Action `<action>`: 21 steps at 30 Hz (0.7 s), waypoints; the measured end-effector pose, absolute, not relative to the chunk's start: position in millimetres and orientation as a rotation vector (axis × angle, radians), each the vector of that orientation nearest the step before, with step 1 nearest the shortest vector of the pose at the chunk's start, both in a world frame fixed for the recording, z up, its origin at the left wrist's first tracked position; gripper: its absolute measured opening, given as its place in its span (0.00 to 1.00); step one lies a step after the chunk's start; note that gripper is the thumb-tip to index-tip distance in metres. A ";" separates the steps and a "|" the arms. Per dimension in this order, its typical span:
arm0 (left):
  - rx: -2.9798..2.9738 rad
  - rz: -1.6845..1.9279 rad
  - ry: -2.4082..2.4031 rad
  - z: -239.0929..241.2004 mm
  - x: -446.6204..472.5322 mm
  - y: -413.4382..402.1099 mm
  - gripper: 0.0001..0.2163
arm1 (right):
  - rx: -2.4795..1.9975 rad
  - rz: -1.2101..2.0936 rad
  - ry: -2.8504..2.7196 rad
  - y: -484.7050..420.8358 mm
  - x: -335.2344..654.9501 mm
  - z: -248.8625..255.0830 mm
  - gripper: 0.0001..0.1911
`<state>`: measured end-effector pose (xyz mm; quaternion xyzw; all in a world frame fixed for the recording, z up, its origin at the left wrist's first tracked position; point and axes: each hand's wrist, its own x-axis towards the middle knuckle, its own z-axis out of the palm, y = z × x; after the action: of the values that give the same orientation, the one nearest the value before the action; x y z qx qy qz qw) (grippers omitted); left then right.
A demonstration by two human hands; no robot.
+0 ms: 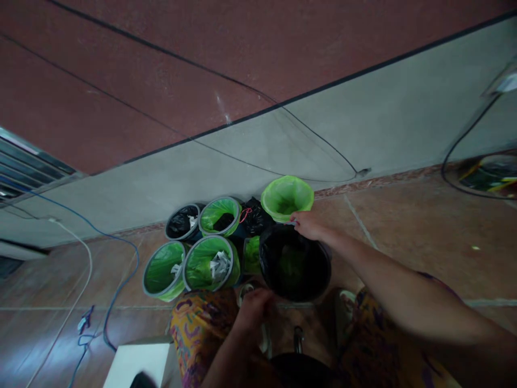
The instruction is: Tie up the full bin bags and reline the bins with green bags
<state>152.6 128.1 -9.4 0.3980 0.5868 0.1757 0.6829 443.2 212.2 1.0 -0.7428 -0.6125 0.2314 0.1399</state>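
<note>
A home: tiled floor (404, 226), painted wall (363, 118), lined waste bins (212, 264).

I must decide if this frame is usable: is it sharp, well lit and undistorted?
Head view: dim overall; inside the black bin little detail shows; the left hand and right arm are smeared by motion blur; the green bins are fairly sharp; wall and floor run tilted, with a wide-lens look; no strong glare.

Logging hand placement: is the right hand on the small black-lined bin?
No: the right hand sits at the far rim of the large black-lined bin, beside a green-lined bin.
</note>
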 end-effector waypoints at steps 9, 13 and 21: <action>0.547 0.828 1.067 70.9 164.2 152.1 0.16 | -2.068 0.628 -1.633 210.9 453.3 9.2 0.17; 0.699 0.853 1.064 75.6 166.9 160.3 0.15 | -1.783 0.805 -1.450 205.2 448.8 28.9 0.11; 0.975 0.795 0.975 92.8 183.9 176.1 0.15 | -1.581 1.016 -1.422 196.5 431.0 40.5 0.06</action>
<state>183.9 176.1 92.8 0.4375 0.4377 0.3569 0.6997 431.0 196.5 40.5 -0.6197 -0.5576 0.3984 0.3825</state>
